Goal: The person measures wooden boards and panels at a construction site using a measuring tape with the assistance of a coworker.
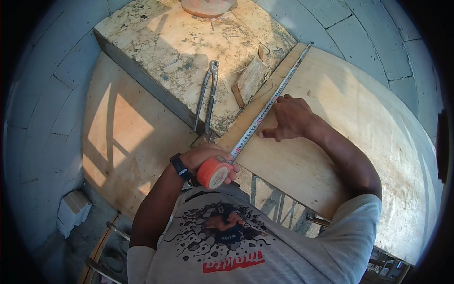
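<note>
My left hand [204, 155] is closed around an orange tape measure [213, 173] near my chest; a dark watch is on that wrist. From the case the tape blade [257, 121] runs out diagonally, away and to the right, across a plywood board [326, 132] to its far edge. Over the board, my right hand [294, 116] has its thumb spread apart from its fingers. Its fingertips are beside the blade, and I cannot tell whether they press on it. A pair of long-handled pincers [208, 94] lies left of the blade on a stained, raised panel.
The stained raised panel [156, 42] carries a wood scrap [250, 78] and a rounded reddish object [208, 6]. Another plywood sheet [118, 128] lies lower on the left. Block walls [52, 75] curve around. Pale blocks [73, 212] are at lower left, with gaps below the boards near me.
</note>
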`<state>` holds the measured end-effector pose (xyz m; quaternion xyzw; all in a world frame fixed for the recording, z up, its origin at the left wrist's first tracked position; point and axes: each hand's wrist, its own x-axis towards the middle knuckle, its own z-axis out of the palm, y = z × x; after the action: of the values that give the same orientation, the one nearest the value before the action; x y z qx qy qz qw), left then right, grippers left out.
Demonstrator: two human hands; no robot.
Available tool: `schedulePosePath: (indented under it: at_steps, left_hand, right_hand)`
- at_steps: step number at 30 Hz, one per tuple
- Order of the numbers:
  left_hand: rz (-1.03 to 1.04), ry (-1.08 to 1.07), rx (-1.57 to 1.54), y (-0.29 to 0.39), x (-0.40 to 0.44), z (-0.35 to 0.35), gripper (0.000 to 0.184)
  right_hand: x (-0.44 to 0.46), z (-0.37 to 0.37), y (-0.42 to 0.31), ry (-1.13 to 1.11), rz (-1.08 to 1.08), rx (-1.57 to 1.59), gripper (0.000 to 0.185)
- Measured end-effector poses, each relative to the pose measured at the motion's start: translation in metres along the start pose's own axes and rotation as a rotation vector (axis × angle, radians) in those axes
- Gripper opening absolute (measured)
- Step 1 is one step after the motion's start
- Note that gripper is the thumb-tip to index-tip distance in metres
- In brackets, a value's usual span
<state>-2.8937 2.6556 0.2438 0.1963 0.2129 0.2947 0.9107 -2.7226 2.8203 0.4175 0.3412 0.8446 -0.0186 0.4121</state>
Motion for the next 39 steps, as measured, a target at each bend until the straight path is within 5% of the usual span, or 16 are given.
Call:
schedulePosePath:
  at_steps: [3,12,24,39]
  left_hand:
    - [0.0,-0.005,-0.009,-0.001,-0.001,0.0,0.039]
    - [0.014,-0.018,-0.007,-0.001,-0.002,0.0,0.037]
    - [0.0,-0.021,-0.023,-0.006,0.001,-0.003,0.037]
    - [0.058,-0.043,-0.028,-0.007,-0.001,-0.003,0.037]
  right_hand:
    - [0.006,0.015,0.005,0.131,-0.011,-0.025,0.047]
    - [0.008,0.016,0.008,0.113,-0.011,-0.014,0.052]
    - [0.002,0.016,-0.001,0.171,-0.003,-0.069,0.09]
    - [-0.004,0.011,0.002,0.117,0.022,-0.009,0.084]
